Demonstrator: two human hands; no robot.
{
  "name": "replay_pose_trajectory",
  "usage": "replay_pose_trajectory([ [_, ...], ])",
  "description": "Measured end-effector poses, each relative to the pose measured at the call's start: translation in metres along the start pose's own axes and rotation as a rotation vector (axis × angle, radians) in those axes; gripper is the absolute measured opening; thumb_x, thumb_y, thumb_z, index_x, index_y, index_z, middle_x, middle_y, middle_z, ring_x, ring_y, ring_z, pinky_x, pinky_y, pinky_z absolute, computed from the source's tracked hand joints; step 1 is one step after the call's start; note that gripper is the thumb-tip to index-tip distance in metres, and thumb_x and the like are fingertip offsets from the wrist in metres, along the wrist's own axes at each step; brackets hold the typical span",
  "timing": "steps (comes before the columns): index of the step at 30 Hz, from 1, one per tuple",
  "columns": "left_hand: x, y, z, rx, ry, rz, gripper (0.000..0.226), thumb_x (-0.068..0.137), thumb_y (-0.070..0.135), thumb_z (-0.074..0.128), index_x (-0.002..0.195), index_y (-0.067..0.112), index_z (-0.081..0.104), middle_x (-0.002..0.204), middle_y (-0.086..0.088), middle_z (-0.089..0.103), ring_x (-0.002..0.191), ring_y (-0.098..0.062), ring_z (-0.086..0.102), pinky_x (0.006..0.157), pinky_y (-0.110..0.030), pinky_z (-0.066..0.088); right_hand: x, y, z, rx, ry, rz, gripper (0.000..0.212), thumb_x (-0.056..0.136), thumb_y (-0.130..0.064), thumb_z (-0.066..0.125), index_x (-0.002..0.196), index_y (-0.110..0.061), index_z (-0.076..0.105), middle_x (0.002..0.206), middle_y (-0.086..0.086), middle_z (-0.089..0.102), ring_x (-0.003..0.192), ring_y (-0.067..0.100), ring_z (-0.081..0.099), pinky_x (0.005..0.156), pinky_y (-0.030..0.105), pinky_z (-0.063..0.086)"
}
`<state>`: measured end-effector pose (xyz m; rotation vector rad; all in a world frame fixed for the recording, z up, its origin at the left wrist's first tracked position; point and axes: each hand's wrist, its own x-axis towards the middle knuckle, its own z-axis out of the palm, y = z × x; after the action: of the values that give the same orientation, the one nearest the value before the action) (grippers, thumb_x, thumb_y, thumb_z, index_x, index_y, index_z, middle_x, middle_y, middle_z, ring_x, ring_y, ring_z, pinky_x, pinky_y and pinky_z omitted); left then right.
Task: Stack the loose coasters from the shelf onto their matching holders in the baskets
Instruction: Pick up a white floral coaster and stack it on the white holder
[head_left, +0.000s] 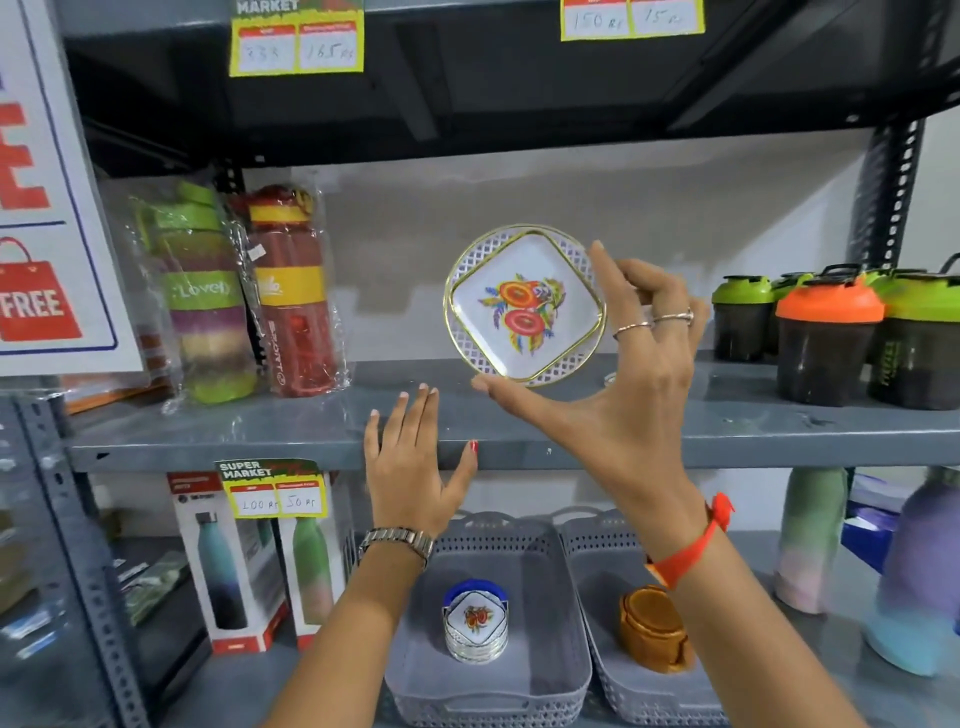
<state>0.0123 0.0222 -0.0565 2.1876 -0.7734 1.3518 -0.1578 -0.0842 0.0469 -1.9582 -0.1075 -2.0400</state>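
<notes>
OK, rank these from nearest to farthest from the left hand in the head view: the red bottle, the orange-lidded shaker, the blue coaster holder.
From the left hand:
1. Blue coaster holder, just below it in the left basket.
2. Red bottle, up and left on the shelf.
3. Orange-lidded shaker, far right on the same shelf.

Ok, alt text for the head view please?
Right hand holds a white floral coaster above the grey shelf; left hand is open. Below, two grey baskets: left holds matching floral coasters, right brown ones.
</notes>
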Motion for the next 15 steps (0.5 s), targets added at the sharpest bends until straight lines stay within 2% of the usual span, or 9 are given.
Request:
replay_pose_trajectory([
  [6, -0.001, 0.0, 0.003, -0.004, 0.043, 0.011, 0.066, 0.087, 0.049, 0.041, 0.128, 0.0, 0.054, 0.132, -0.016, 0.056, 0.124, -0.032, 0.049, 0.11, -0.048, 0.019, 0.001, -0.01, -0.011, 0.034, -0.016, -0.003, 0.098, 0.057, -0.065, 0.077, 0.13, -0.004, 0.054, 0.118, 0.016, 0.051, 0.107, 0.02, 0.043, 0.098, 0.037, 0.04],
  [11, -0.002, -0.002, 0.006, -0.008, 0.095, 0.033, 0.066, 0.086, 0.049, 0.042, 0.125, -0.002, 0.056, 0.128, -0.017, 0.058, 0.124, -0.031, 0.047, 0.11, -0.048, 0.019, -0.014, -0.002, -0.008, 0.131, -0.118, 0.137, 0.096, 0.053, -0.065, 0.075, 0.129, -0.011, 0.055, 0.117, 0.007, 0.048, 0.111, 0.015, 0.041, 0.099, 0.014, 0.033],
  [13, -0.003, -0.004, 0.008, -0.029, 0.115, 0.046, 0.067, 0.086, 0.049, 0.041, 0.122, -0.004, 0.058, 0.128, -0.019, 0.058, 0.123, -0.033, 0.05, 0.109, -0.049, 0.019, -0.03, 0.004, -0.007, 0.164, -0.168, 0.189, 0.094, 0.05, -0.064, 0.075, 0.127, -0.013, 0.057, 0.115, 0.003, 0.048, 0.11, 0.01, 0.04, 0.098, 0.011, 0.032],
  [15, -0.002, -0.005, 0.007, -0.046, 0.124, 0.061, 0.072, 0.091, 0.054, 0.032, 0.124, -0.005, 0.056, 0.129, -0.019, 0.057, 0.122, -0.035, 0.051, 0.108, -0.049, 0.02, -0.054, 0.011, -0.008, 0.193, -0.238, 0.222, 0.092, 0.049, -0.063, 0.076, 0.125, -0.014, 0.058, 0.115, 0.003, 0.051, 0.11, 0.013, 0.043, 0.096, 0.009, 0.033],
])
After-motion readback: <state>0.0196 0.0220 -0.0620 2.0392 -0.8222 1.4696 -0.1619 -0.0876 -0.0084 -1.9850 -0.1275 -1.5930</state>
